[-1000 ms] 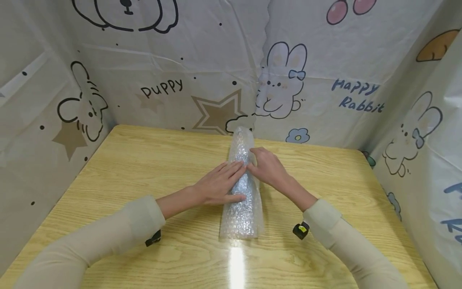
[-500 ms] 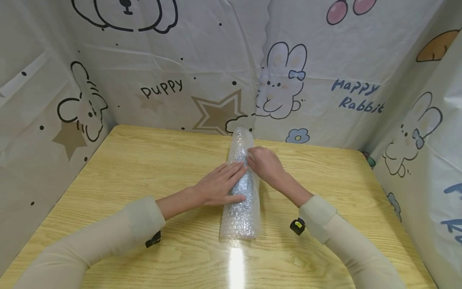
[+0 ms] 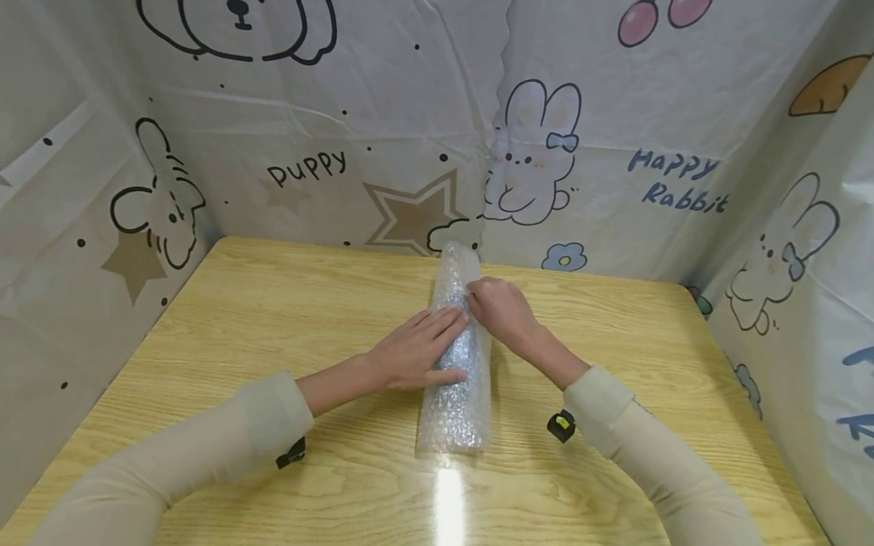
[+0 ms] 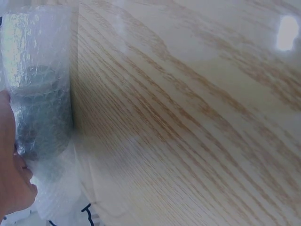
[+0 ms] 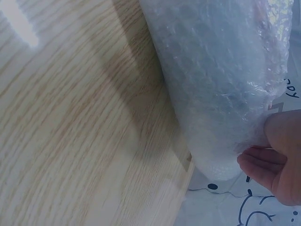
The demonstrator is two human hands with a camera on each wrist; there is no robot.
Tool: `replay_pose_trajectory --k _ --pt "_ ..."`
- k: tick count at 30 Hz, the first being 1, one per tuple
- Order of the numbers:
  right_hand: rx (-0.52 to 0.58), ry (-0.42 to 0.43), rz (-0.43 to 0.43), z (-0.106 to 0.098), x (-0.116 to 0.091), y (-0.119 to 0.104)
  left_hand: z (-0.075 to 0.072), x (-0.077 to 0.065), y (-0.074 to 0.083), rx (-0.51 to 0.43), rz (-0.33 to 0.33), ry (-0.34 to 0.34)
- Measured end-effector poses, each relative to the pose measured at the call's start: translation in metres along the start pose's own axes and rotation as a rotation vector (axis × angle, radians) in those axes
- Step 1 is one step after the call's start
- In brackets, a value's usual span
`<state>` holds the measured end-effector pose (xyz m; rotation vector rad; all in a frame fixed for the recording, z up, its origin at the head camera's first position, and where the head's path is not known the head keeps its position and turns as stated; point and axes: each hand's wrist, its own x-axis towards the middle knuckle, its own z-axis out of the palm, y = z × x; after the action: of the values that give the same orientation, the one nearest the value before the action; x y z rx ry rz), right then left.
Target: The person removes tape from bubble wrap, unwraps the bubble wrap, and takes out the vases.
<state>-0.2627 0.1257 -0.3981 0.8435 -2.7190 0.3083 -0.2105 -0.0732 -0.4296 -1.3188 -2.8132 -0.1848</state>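
A long roll of bubble wrap (image 3: 454, 421) lies lengthwise on the wooden table, its far end near the back edge. In the left wrist view, a dark, rounded shape (image 4: 42, 115) shows dimly through the layers; its kind cannot be made out. My left hand (image 3: 416, 349) rests on top of the roll, fingers extended across it and thumb spread toward the near end. Farther up, on the right side, my right hand (image 3: 504, 309) pinches the free edge of the wrap between thumb and curled fingers. The right wrist view shows this hand (image 5: 277, 165) on the film.
The light wood table (image 3: 273, 303) runs back to a printed cloth curtain (image 3: 382, 91) with cartoon drawings, which also hangs at both sides. Black wrist cameras sit under both cuffs, one by the right sleeve (image 3: 601, 402). A bright reflection lies on the near tabletop.
My right hand has moved slightly left and drawn the loose wrap edge over the roll, so the flap at the right lies closer. My left hand stays put.
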Motion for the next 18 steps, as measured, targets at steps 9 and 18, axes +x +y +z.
replay_pose_trajectory --k 9,18 --pt "-0.046 -0.031 -0.041 0.0005 0.0000 0.0028 -0.0008 0.0004 0.0002 -0.009 -0.008 -0.015" --pt "-0.051 -0.001 -0.048 0.0031 -0.0011 0.0041 -0.0025 0.0002 0.0016 -0.030 -0.016 -0.030"
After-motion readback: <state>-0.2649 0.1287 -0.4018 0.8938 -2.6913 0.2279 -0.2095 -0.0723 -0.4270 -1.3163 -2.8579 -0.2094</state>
